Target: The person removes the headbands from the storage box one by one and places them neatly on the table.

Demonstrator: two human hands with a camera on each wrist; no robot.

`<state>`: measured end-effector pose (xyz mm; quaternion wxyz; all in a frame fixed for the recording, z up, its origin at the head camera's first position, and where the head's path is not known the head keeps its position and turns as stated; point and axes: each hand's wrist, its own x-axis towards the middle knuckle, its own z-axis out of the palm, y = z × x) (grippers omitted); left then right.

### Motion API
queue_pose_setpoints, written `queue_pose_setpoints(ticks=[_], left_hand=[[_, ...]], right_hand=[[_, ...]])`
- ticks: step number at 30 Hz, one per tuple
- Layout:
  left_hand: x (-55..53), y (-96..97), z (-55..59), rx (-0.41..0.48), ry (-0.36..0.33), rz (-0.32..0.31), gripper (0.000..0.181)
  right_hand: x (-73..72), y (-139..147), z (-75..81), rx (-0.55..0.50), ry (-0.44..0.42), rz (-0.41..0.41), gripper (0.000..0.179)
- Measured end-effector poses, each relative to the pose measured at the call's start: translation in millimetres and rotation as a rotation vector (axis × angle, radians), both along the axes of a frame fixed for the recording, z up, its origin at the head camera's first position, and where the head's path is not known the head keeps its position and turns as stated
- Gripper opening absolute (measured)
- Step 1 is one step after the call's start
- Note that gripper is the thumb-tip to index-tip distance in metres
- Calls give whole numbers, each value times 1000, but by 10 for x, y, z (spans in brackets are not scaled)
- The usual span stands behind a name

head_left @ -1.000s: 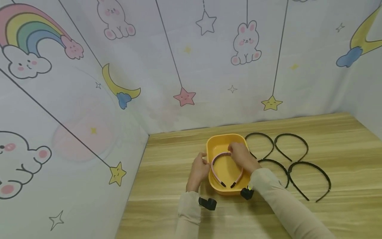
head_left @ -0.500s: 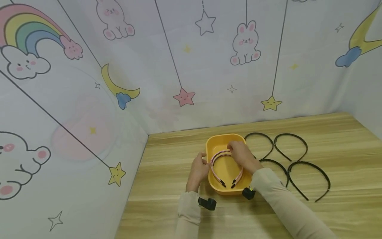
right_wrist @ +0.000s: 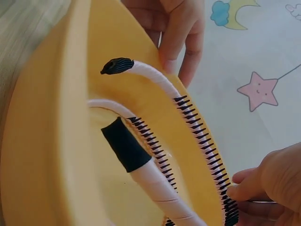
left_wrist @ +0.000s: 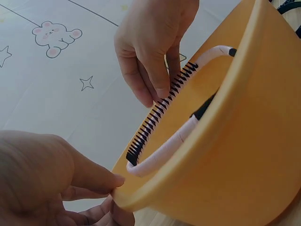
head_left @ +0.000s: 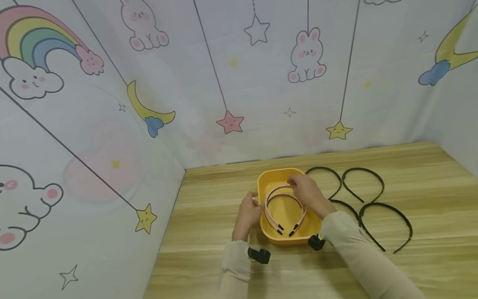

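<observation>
A yellow basin (head_left: 274,176) stands on the table, and my left hand (head_left: 250,211) pinches its left rim between thumb and fingers. Inside it lies a pink headband with black comb teeth (head_left: 284,195). A second pink headband (right_wrist: 202,132), toothed the same way with black tips, is pinched at its top by my right hand (head_left: 307,193). The held band sits above the lying one, overlapping it in the head view. From the left wrist camera, the right hand (left_wrist: 155,47) appears over the basin's far side with its fingertips on the toothed arch.
Several black toothed headbands (head_left: 364,168) lie on the wood-grain table (head_left: 209,207) just right of the basin, partly behind my right forearm. A cartoon-print cloth (head_left: 261,91) rises behind the table and along its left side.
The two pink headbands overlapped almost fully a second ago; now their arches stand apart, the held one raised. My right hand has shifted slightly right. My left hand stays on the rim.
</observation>
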<state>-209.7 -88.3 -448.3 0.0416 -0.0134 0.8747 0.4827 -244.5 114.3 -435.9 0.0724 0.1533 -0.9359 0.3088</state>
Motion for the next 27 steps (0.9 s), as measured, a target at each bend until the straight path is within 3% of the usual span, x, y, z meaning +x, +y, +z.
queue_pose_setpoints(ticks=[14,27], left_hand=[[-11,0,-5,-10,2,-5,41],[-15,1,-17,-16,-6,-9,41]], right_hand=[[134,127,257,-6,39,-29,22],[295,364,331,16,47,-62,22]])
